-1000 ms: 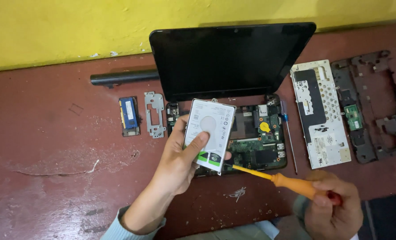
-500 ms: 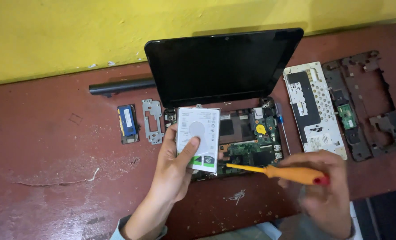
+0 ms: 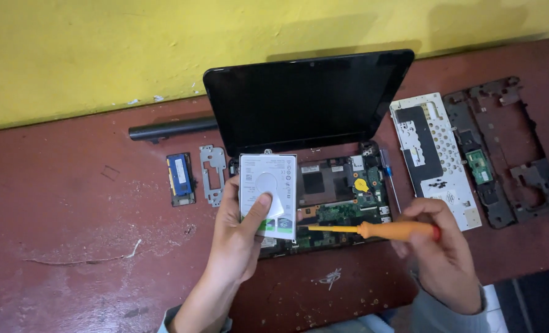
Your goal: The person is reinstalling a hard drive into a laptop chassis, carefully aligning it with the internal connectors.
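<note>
Silver rectangular hard drive [image 3: 267,194] grasped in left hand [image 3: 240,237]; orange-handled screwdriver [image 3: 373,230] clenched in right hand [image 3: 441,250], tip at drive's five o'clock corner. Probably mid-removal; next, steady tip placement.

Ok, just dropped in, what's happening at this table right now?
A person holds a flat white-labelled drive in the left hand, above an opened black laptop with its green circuit board exposed. The right hand grips an orange-handled screwdriver, tip pointing at the drive's lower edge. A white keyboard plate, dark plastic frame, blue memory card and black bar-shaped battery lie around on the red-brown table.
</note>
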